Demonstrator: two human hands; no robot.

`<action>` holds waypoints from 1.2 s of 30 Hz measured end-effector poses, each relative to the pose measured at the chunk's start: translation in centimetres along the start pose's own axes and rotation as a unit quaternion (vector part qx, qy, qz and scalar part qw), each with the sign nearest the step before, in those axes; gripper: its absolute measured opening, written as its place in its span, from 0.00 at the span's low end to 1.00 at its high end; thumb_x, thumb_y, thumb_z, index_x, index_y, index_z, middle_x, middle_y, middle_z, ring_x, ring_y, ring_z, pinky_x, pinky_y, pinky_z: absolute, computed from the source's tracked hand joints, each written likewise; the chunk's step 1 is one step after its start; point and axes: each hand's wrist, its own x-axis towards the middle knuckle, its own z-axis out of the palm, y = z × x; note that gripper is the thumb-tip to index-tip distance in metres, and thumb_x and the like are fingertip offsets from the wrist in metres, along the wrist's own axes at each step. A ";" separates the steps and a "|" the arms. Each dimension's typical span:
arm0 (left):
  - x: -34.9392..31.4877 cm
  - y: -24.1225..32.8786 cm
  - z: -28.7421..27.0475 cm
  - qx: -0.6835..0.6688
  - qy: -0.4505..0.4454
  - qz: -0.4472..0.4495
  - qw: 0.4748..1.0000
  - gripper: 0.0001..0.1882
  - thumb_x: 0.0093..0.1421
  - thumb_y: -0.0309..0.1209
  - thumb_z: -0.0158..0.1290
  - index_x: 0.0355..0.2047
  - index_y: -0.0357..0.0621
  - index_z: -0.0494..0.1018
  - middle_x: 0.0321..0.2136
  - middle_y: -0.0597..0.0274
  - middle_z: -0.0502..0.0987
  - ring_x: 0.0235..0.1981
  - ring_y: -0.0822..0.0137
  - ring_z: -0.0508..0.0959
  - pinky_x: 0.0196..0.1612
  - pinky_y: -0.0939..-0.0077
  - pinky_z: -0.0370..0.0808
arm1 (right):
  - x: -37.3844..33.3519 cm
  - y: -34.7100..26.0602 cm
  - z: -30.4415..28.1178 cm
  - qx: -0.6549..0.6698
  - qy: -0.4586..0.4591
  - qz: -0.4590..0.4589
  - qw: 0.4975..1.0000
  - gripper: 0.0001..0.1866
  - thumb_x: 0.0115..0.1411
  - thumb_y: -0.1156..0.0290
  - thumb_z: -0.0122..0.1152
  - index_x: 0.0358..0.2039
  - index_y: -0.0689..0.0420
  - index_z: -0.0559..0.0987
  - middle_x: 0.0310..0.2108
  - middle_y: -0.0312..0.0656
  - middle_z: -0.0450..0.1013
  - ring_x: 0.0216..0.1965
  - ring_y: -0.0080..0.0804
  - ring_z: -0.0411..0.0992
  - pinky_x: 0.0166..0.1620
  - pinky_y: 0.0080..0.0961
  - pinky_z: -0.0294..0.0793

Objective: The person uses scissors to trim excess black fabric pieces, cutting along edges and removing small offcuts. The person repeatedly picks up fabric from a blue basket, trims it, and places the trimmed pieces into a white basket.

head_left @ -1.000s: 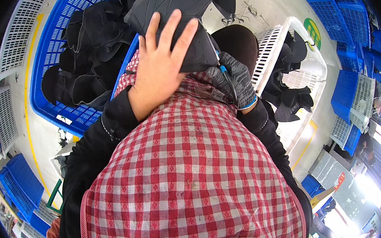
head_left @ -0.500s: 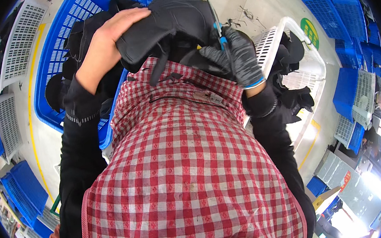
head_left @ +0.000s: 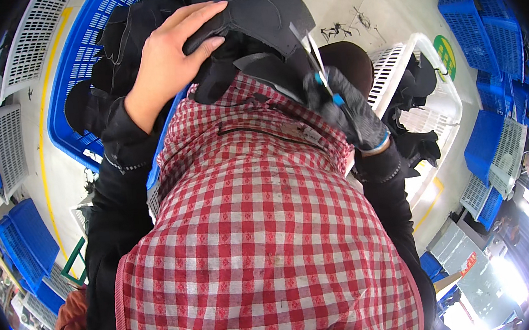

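Note:
On my lap above the checked apron lies a black stitched shoe upper [head_left: 267, 14], its smooth curved panel facing up. My left hand [head_left: 176, 53], bare, grips its left edge, fingers over the top and thumb below. My right hand [head_left: 346, 104] wears a dark grey glove and is closed round a pair of scissors [head_left: 317, 66] with blue parts. The metal blades point away from me, slightly apart, beside the upper's right edge. Black flaps of material hang under the upper; where one piece ends and another begins is hard to tell.
A blue basket [head_left: 60, 129] heaped with black pieces [head_left: 121, 39] stands at my left. At my right is a white basket [head_left: 442, 112] holding more black pieces. Thread scraps [head_left: 344, 29] litter the floor ahead. Stacked blue crates [head_left: 462, 19] line the right side.
My left hand has shifted from lying over the upper to gripping its edge with the thumb showing. The upper has turned. My right hand and the scissors have come nearer to me.

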 end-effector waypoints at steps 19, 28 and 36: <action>1.3 -0.3 -0.7 -0.033 -0.066 0.012 0.997 0.22 0.63 0.33 0.62 0.59 0.58 0.77 0.55 0.62 0.79 0.52 0.55 0.82 0.55 0.67 0.79 | 2.2 -0.3 0.2 -0.278 -0.013 0.015 0.960 0.25 0.67 0.54 0.67 0.56 0.58 0.77 0.46 0.43 0.80 0.49 0.36 0.78 0.53 0.30 0.76; 1.6 -0.2 -0.8 0.004 -0.077 0.028 0.997 0.23 0.63 0.35 0.61 0.59 0.59 0.77 0.54 0.64 0.79 0.52 0.55 0.81 0.54 0.66 0.80 | 2.2 -0.4 0.4 -0.290 0.009 0.005 0.957 0.28 0.65 0.50 0.68 0.55 0.59 0.79 0.44 0.46 0.80 0.46 0.36 0.78 0.51 0.31 0.76; 1.5 -0.2 -0.7 0.001 -0.072 0.035 0.997 0.23 0.62 0.37 0.62 0.58 0.59 0.78 0.54 0.64 0.80 0.52 0.56 0.81 0.54 0.65 0.80 | 2.1 -1.4 0.0 -0.303 -0.010 0.016 0.953 0.28 0.64 0.50 0.69 0.54 0.59 0.80 0.42 0.46 0.80 0.44 0.38 0.79 0.49 0.32 0.77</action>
